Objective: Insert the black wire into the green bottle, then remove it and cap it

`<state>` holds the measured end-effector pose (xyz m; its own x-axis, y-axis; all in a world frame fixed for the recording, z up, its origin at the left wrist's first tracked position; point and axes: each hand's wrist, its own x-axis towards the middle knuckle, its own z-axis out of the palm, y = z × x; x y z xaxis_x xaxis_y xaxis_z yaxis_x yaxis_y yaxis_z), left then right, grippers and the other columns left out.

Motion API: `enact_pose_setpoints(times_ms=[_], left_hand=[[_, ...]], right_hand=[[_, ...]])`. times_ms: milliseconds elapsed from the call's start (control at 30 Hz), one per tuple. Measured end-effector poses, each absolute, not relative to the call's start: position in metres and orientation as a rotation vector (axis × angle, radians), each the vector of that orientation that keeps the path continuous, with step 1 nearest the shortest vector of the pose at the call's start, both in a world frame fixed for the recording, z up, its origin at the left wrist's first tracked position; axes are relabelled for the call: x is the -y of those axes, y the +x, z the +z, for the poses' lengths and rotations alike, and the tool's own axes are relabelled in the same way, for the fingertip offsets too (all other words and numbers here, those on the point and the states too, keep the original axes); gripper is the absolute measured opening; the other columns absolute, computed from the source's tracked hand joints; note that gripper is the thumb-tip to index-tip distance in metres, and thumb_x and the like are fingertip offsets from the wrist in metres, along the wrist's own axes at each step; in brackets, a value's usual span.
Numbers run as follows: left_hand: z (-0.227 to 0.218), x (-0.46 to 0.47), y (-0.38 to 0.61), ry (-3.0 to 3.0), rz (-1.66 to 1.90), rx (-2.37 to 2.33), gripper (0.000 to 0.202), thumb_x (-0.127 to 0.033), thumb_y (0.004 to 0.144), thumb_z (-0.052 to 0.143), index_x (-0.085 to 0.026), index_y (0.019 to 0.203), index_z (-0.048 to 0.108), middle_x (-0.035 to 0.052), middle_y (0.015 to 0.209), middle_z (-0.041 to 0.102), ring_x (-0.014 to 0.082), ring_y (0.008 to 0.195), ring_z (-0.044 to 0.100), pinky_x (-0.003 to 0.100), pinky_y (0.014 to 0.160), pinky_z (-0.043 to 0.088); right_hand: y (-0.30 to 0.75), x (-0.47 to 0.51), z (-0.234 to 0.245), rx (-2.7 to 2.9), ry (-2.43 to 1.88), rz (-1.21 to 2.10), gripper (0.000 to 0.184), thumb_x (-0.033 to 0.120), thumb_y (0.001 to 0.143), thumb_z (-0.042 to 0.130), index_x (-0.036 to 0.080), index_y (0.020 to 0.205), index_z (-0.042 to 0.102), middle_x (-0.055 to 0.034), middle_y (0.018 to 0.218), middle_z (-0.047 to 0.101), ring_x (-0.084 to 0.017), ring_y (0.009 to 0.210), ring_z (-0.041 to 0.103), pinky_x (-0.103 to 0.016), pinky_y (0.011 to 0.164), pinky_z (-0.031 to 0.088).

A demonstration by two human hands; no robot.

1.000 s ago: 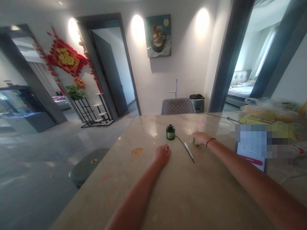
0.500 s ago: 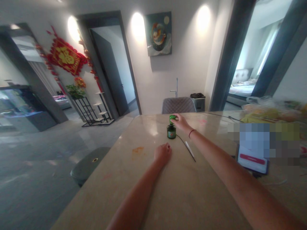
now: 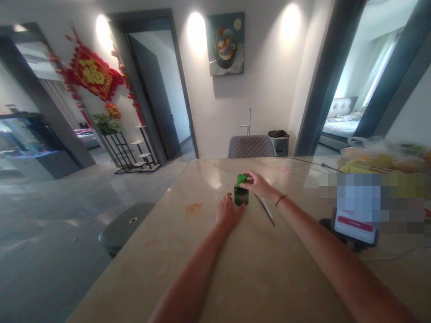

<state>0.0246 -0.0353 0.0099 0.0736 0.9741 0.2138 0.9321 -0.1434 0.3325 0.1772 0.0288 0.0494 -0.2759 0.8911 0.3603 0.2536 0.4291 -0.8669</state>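
Observation:
A small dark green bottle point(image 3: 241, 196) stands upright on the table, with a pale label on its front. My right hand point(image 3: 257, 185) pinches a bright green cap point(image 3: 241, 179), which sits at the bottle's neck. Just left and in front of the bottle, my left hand point(image 3: 229, 213) has its fingers and thumb spread around the lower side; whether it touches the glass I cannot tell. To the right lie a thin dark stick point(image 3: 266, 211) and a short white stick point(image 3: 267, 208), side by side.
A phone point(image 3: 355, 226) leans on a stand at the table's right, partly blurred out. Plastic bags point(image 3: 380, 150) are piled behind it. A thin black cable point(image 3: 303, 161) runs along the far edge. A quilted chair point(image 3: 252, 147) stands beyond, a green stool point(image 3: 126, 226) at the left.
My right hand has come down with the cap, from above the bottle to its neck. The bottle is slightly nearer. My left hand has opened from a loose fist beside it.

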Motion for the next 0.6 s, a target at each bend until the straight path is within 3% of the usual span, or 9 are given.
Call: enact_pose_setpoints(times_ms=[67,167,233,367,433,533,600], left_hand=[[0.011,0.037,0.025,2.263,0.561,-1.982,0.064,-0.057,0.072,0.049,-0.016,0.122,0.038,0.0098,0.116,0.052,0.0217,0.109,0.047,0.029,0.089,0.036],[0.014,0.039,0.023,2.361,0.487,-1.899,0.060,-0.062,0.068,0.051,-0.022,0.112,0.050,0.0062,0.114,0.054,0.0220,0.107,0.048,0.030,0.089,0.037],[0.015,0.039,0.022,2.364,0.482,-1.878,0.056,-0.063,0.066,0.053,-0.024,0.107,0.055,0.0046,0.112,0.055,0.0211,0.105,0.049,0.029,0.089,0.038],[0.014,0.038,0.021,2.341,0.518,-1.877,0.058,-0.064,0.064,0.054,-0.024,0.105,0.058,0.0042,0.111,0.056,0.0203,0.102,0.051,0.028,0.087,0.040],[0.014,0.038,0.021,2.339,0.532,-1.876,0.059,-0.065,0.064,0.053,-0.023,0.106,0.057,0.0046,0.110,0.057,0.0206,0.102,0.051,0.028,0.087,0.040],[0.016,0.040,0.022,2.327,0.505,-1.878,0.058,-0.064,0.064,0.053,-0.024,0.107,0.057,0.0046,0.111,0.057,0.0212,0.105,0.050,0.028,0.089,0.038],[0.018,0.041,0.022,2.312,0.481,-1.881,0.058,-0.064,0.064,0.054,-0.025,0.107,0.057,0.0045,0.112,0.056,0.0215,0.106,0.049,0.029,0.089,0.038]], right_hand=[[0.181,-0.015,0.046,1.743,-0.926,0.958,0.043,0.023,0.065,0.067,0.015,0.103,0.050,-0.0089,0.100,0.063,-0.016,0.089,0.062,-0.031,0.080,0.049],[0.186,-0.001,0.042,1.707,-0.924,0.958,0.042,0.027,0.064,0.068,0.014,0.101,0.053,-0.0095,0.099,0.064,-0.017,0.090,0.062,-0.033,0.083,0.049],[0.187,0.003,0.040,1.691,-0.973,0.869,0.052,0.029,0.062,0.070,0.014,0.108,0.052,-0.0095,0.099,0.063,-0.018,0.092,0.061,-0.033,0.086,0.048],[0.185,0.010,0.037,1.710,-1.011,0.826,0.100,0.028,0.054,0.075,0.017,0.137,0.021,-0.0093,0.107,0.060,-0.018,0.099,0.058,-0.033,0.089,0.045],[0.184,0.013,0.037,1.718,-0.955,0.946,0.110,0.028,0.055,0.075,0.017,0.140,0.006,-0.0104,0.112,0.058,-0.019,0.103,0.056,-0.034,0.089,0.044],[0.188,0.017,0.041,1.705,-0.909,1.095,0.107,0.031,0.062,0.071,0.016,0.140,-0.001,-0.0089,0.108,0.062,-0.018,0.101,0.057,-0.033,0.086,0.045],[0.195,0.017,0.047,1.696,-0.992,1.076,0.096,0.038,0.068,0.065,0.013,0.140,0.006,-0.0060,0.092,0.067,-0.017,0.087,0.062,-0.030,0.077,0.048]])
